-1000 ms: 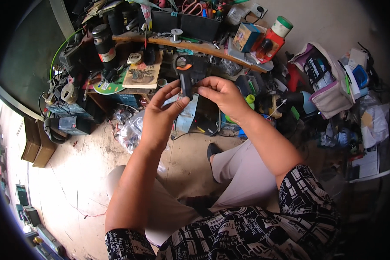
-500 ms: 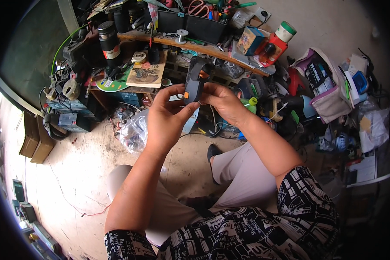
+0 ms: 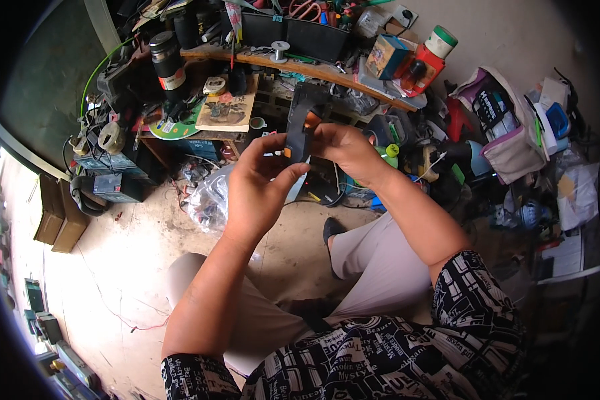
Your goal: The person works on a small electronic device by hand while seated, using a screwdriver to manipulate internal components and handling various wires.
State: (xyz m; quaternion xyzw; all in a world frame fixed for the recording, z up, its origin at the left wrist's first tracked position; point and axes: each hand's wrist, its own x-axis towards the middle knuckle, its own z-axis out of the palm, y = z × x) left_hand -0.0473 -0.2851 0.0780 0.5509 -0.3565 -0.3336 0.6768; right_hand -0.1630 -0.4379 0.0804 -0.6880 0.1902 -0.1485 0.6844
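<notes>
Both my hands hold a dark grey and black device (image 3: 299, 139) with orange parts up in front of me, above knee height. Its kind is unclear to me. My left hand (image 3: 260, 180) grips the near end, thumb on one side and fingers behind, beside a small orange piece. Against the device's right side, my right hand (image 3: 349, 153) has its fingers curled, partly hidden behind it. A round orange-brown part shows near the device's upper end, close to my right fingers.
Ahead is a cluttered wooden bench (image 3: 260, 60) with a thermos (image 3: 167, 63), a wire spool (image 3: 280, 50) and a book (image 3: 227, 110). Clear plastic bags (image 3: 210, 200) lie on the floor beyond my left forearm. An open grey-purple bag (image 3: 513, 153) stands at right among cables and tools.
The device has turned slightly in my hands, showing more of the orange-brown part. My left thumb has shifted a little; both hands keep their hold.
</notes>
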